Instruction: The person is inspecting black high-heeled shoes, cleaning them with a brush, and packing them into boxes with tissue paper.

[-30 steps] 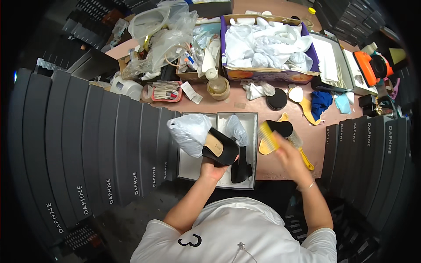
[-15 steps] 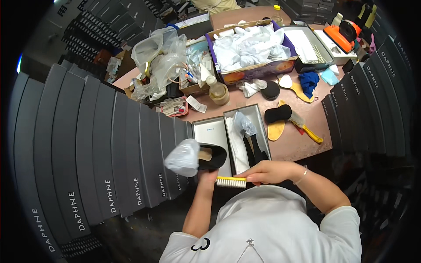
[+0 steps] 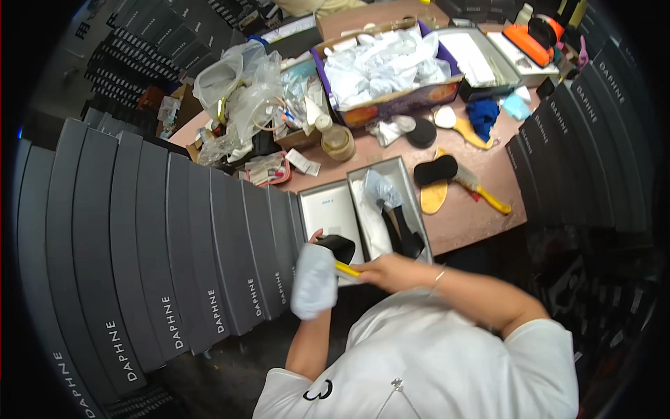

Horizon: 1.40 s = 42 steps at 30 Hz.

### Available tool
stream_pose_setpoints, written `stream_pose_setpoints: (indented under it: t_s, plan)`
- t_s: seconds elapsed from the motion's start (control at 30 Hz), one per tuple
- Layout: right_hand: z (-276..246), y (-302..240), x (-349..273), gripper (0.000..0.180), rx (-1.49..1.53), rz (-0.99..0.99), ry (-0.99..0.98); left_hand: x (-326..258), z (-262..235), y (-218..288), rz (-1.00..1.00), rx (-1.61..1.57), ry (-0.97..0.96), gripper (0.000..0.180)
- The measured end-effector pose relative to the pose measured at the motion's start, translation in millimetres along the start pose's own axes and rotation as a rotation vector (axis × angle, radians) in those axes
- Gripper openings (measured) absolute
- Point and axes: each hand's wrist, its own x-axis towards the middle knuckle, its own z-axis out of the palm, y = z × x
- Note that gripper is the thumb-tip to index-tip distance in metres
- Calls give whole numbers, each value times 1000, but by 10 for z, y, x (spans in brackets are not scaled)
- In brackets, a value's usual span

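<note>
My left hand [image 3: 316, 236], mostly hidden, grips a black shoe [image 3: 338, 248] whose other end is covered by a whitish plastic bag [image 3: 313, 283]. My right hand [image 3: 392, 272] is closed round a yellow-handled brush [image 3: 347, 269]. Its head reaches the shoe and the bag; the bristles are hidden from view. Just beyond my hands lies an open grey shoebox [image 3: 407, 171], holding another black shoe [image 3: 401, 227], partly wrapped in plastic, and white paper [image 3: 375, 220]. To its left is a shallow white-lined tray or lid [image 3: 324, 204].
Tall stacks of grey shoeboxes [image 3: 150, 244] stand at the left, with more [image 3: 586, 133] at the right. On the table are a black sponge [image 3: 435, 170], another yellow-handled brush [image 3: 488, 199], a glass jar [image 3: 338, 142] and a carton of white wrapping [image 3: 391, 70].
The shoe has turned in my left hand, its bagged end swinging down toward me. My right hand has moved left, bringing the brush against the shoe. The whole view has shifted slightly.
</note>
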Motion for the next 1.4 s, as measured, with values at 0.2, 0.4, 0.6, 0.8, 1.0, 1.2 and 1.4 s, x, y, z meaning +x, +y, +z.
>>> stream_pose_setpoints:
  t_s: [0.2, 0.4, 0.6, 0.8, 1.0, 1.2, 1.4]
  plan:
    - [69, -55, 102, 37, -384, 166, 116, -94, 606, 157, -60, -177, 48, 46]
    - [-63, 20, 82, 37, -306, 208, 228, -91, 716, 169, 10, -86, 20, 50]
    - [-389, 295, -409, 51, 382, 200, 258, -93, 741, 430, -160, -400, 274, 37]
    - [-367, 848, -19, 84, -419, 177, 598, -93, 766, 319, -449, -167, 465, 40]
    - [-283, 1001, 125, 86, -472, 446, 451, -298, 394, 194, -303, 273, 619, 45]
    - [-400, 262, -243, 74, -237, 22, 650, -996, 971, 287, -438, 247, 34, 68]
    - [-315, -183, -159, 65, -409, -365, 325, -759, 1287, 293, -888, -483, -225, 63]
